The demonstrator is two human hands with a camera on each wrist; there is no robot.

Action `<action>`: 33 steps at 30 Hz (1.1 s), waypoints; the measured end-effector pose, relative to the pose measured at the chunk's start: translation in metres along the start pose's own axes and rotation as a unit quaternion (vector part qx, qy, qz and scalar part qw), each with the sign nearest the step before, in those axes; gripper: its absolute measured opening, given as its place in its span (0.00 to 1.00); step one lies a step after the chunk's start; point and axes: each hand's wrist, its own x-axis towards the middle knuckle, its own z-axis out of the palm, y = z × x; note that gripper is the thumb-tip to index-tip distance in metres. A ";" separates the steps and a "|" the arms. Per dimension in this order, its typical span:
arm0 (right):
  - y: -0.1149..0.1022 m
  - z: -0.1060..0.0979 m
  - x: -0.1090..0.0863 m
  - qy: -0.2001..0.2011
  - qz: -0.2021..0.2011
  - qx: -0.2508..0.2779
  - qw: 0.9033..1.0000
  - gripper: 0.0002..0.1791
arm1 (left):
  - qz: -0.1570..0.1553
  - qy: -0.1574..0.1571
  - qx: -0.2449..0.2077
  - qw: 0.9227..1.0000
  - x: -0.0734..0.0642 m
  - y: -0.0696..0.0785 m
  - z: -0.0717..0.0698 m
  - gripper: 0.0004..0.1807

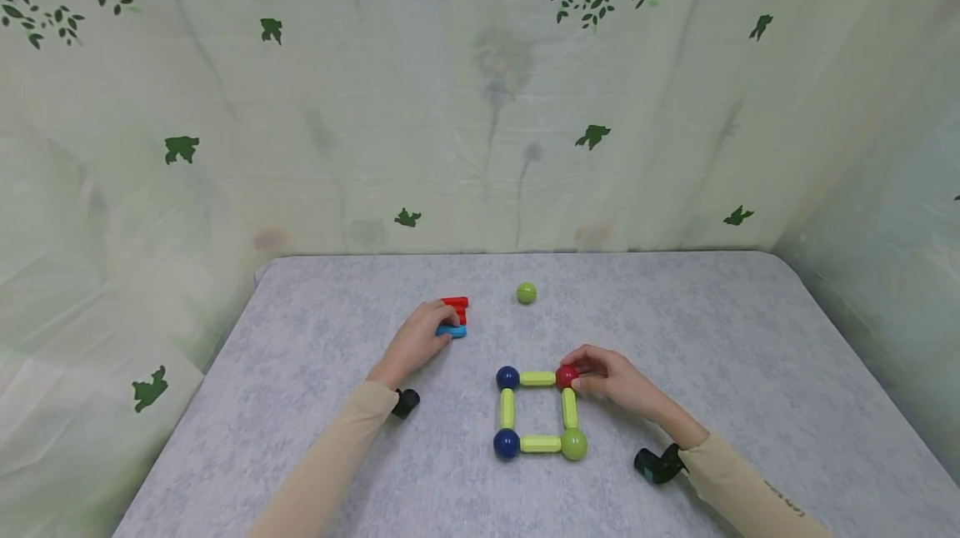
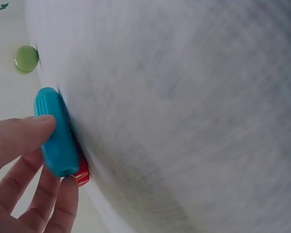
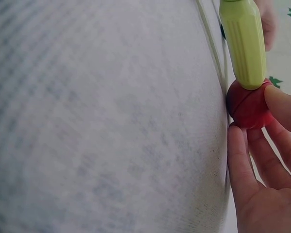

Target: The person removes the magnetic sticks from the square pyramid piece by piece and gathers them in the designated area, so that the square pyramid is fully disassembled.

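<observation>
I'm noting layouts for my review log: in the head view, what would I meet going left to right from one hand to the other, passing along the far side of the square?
Left hand → blue stick → far dark-blue ball → far yellow-green stick → red ball → right hand.

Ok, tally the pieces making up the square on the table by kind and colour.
Dark blue glossy balls: 2
Red glossy ball: 1
Lime-green glossy ball: 1
Yellow-green ridged sticks: 4
Total: 8
</observation>
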 end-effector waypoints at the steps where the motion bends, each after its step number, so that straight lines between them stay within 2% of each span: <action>1: 0.000 0.000 0.000 0.000 -0.001 0.000 1.000 0.15 | -0.002 0.001 0.003 1.000 0.000 0.001 0.000 0.08; 6: 0.000 -0.001 -0.001 -0.006 -0.006 0.002 1.000 0.15 | 0.000 0.006 0.009 1.000 -0.001 0.004 -0.001 0.08; 9: 0.000 -0.002 0.000 -0.008 -0.010 0.001 1.000 0.15 | 0.023 -0.007 -0.018 1.000 0.000 0.007 -0.002 0.08; 11: 0.000 -0.002 0.000 -0.009 -0.011 0.001 1.000 0.16 | 0.049 -0.029 -0.055 0.997 0.000 0.012 -0.002 0.10; 13: 0.000 -0.002 -0.001 -0.009 -0.011 0.001 1.000 0.15 | 0.076 -0.061 -0.094 0.991 -0.001 0.018 -0.003 0.11; 15: -0.001 -0.002 -0.001 -0.009 -0.011 0.001 1.000 0.15 | 0.100 -0.101 -0.134 0.981 -0.002 0.025 -0.002 0.12; 17: 0.000 -0.002 -0.001 -0.010 -0.011 0.001 1.000 0.15 | 0.105 -0.143 -0.168 0.970 -0.003 0.032 0.000 0.14; 19: 0.000 -0.002 -0.001 -0.012 -0.012 0.000 1.000 0.15 | 0.109 -0.180 -0.178 0.961 -0.004 0.039 0.004 0.15; 21: 0.001 -0.002 -0.001 -0.012 -0.011 -0.001 1.000 0.15 | 0.109 -0.209 -0.176 0.956 -0.005 0.045 0.010 0.17; 24: 0.001 -0.002 0.000 -0.011 -0.009 -0.002 1.000 0.15 | 0.112 -0.234 -0.157 0.953 -0.005 0.050 0.017 0.20; 27: 0.001 -0.002 0.000 -0.009 -0.005 -0.004 1.000 0.15 | 0.116 -0.242 -0.140 0.953 -0.004 0.052 0.024 0.21; 33: 0.001 -0.001 0.000 -0.008 -0.002 -0.004 1.000 0.15 | 0.119 -0.241 -0.142 0.953 -0.003 0.051 0.030 0.19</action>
